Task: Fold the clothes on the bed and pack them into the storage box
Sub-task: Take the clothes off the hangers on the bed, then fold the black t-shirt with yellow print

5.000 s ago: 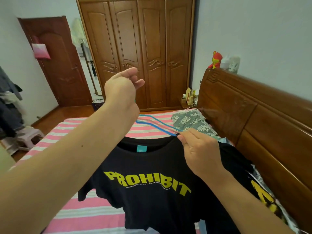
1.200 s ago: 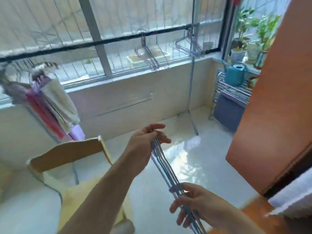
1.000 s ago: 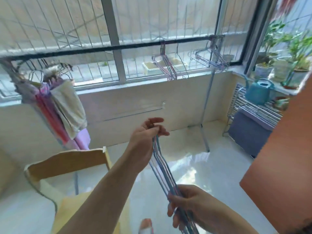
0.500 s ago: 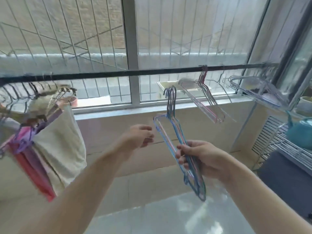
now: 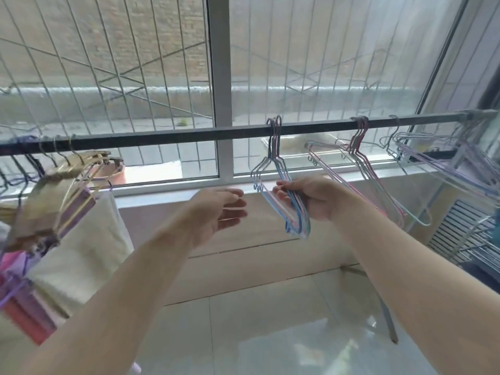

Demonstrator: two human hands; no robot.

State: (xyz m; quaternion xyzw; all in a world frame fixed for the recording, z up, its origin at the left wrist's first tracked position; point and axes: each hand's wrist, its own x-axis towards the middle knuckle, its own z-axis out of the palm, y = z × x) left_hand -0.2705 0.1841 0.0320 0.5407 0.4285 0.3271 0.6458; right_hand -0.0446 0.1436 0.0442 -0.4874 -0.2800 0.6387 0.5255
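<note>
A bundle of thin wire hangers (image 5: 293, 217), blue, pink and white, hangs by its hooks from the dark drying rail (image 5: 173, 138) in front of the window. My right hand (image 5: 311, 197) grips the bundle's sloping side, fingers curled round the wires. To the left of the bundle my left hand (image 5: 219, 212) hovers with straight fingers, palm turned toward the hangers, touching nothing. The bed, the clothes and the storage box are out of view.
More empty hangers (image 5: 362, 163) hang on the rail to the right, with a dense cluster (image 5: 460, 163) at the far right. Towels and cloths on hangers (image 5: 67, 220) fill the left. A metal rack (image 5: 465, 239) stands at the right; the floor below is glossy tile.
I have gone from the bed to the balcony window. The hanger bundle rose and its hooks now sit on the rail. My left hand let go of it and opened.
</note>
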